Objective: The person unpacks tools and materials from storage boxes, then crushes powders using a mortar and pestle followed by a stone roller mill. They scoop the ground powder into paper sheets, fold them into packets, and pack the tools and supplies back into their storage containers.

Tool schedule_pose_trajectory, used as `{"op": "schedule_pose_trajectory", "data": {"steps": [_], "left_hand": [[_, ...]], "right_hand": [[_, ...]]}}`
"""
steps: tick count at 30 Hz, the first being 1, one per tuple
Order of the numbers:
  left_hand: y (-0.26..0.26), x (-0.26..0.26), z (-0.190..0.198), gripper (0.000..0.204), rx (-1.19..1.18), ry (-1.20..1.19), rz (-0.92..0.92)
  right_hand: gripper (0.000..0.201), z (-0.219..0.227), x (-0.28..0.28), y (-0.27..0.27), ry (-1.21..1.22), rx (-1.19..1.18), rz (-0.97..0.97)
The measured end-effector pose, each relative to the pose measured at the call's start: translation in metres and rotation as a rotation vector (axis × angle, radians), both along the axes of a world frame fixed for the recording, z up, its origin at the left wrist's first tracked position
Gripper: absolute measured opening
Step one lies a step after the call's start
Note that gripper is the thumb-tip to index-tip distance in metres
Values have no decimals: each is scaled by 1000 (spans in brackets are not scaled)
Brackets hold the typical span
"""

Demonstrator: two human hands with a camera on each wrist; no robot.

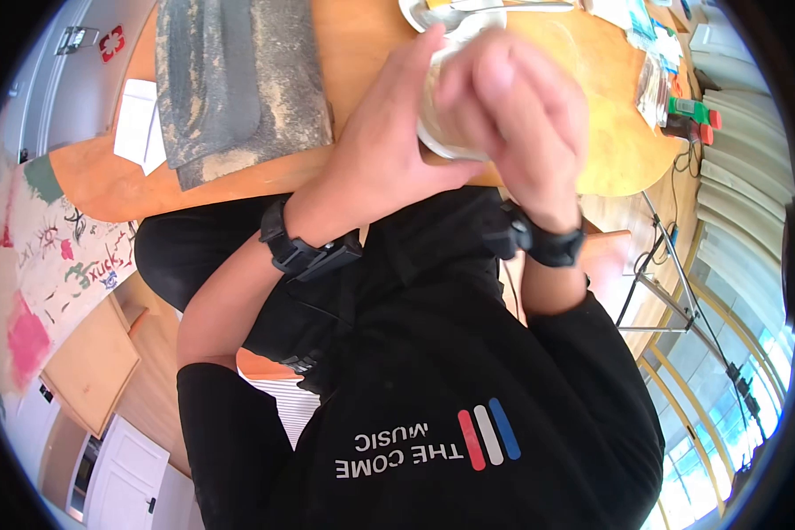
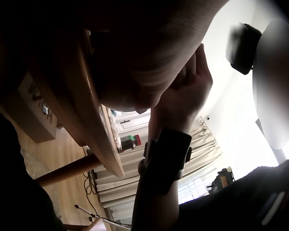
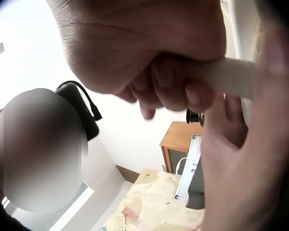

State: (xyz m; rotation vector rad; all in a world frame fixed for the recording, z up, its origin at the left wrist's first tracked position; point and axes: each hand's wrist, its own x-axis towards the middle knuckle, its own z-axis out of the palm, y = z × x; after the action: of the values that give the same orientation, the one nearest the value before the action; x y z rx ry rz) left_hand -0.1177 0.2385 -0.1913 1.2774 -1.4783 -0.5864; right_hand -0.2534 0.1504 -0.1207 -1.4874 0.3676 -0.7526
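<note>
In the head view, my left hand (image 1: 375, 146) is wrapped around the side of a pale round container (image 1: 437, 132), thumb along its near side. Above it my right hand (image 1: 530, 115), blurred, is curled. The right wrist view shows the right hand (image 3: 149, 53) gripping a pale, smooth rod (image 3: 231, 76), whose far end reaches the left hand (image 3: 245, 159). What lies inside the container is hidden by the hands. In the left wrist view, the left hand (image 2: 144, 62) is dark and close, with the curled right hand (image 2: 183, 94) beyond it.
On the wooden table (image 1: 362, 44) a dusty grey cloth (image 1: 238, 79) lies to the left, by a white paper (image 1: 140, 124). A white plate (image 1: 495, 19) with a utensil stands behind the hands. Packets (image 1: 652, 88) and a green bottle (image 1: 691, 109) are at the right edge.
</note>
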Motion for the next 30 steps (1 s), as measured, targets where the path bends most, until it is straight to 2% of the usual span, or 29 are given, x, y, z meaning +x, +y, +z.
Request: {"op": "schedule_pose_trajectory", "data": {"steps": [1,2,4,5,8,9,10,12,13,17,20,21,22,24,26,28,30], "left_hand": [[0,1,0,113,-5,-61,4],[0,1,0,113,-10,-119,9],[3,-2,1,113,21,-47,-2],[3,-2,2,112,31,-26,-7],[-2,0,2,113,11,-10,-15],[-2,0,1,113,11,-24,-17],[-2,0,-1,114,14,-35,-15],[0,0,2,113,38,-60,-3],[1,0,1,113,43,-37,-6],[2,-1,5,111,46,-43,-4],[2,-2,2,109,54,18,24],[0,-1,2,109,49,19,25],[0,0,3,109,30,-8,17],[2,0,2,110,18,-29,11],[0,1,1,110,18,-30,-1],[1,1,1,111,14,-34,3],[-1,3,-1,112,6,-45,1]], "right_hand": [[37,7,-11,1,173,-124,142],[25,16,-20,-6,225,-110,173],[26,5,-13,-13,213,-145,-100],[25,-17,-3,-25,-103,-7,-50],[36,-10,10,-3,-72,77,-110],[35,-12,4,-3,8,-42,-82],[35,-10,2,-7,8,-48,-75],[34,-10,-2,-11,-238,-67,-67],[34,-19,3,-18,-217,-113,-132],[33,-13,6,-22,-342,-149,-128],[33,-23,20,-14,-190,-130,-159],[32,-23,17,-16,-314,-76,-102],[32,-24,18,-16,-314,-78,-96],[31,-25,20,-11,-186,-33,-144],[31,-21,20,-3,-238,-56,-150],[31,-14,21,6,-131,8,-171],[30,-10,20,12,-140,-39,-212]]}}
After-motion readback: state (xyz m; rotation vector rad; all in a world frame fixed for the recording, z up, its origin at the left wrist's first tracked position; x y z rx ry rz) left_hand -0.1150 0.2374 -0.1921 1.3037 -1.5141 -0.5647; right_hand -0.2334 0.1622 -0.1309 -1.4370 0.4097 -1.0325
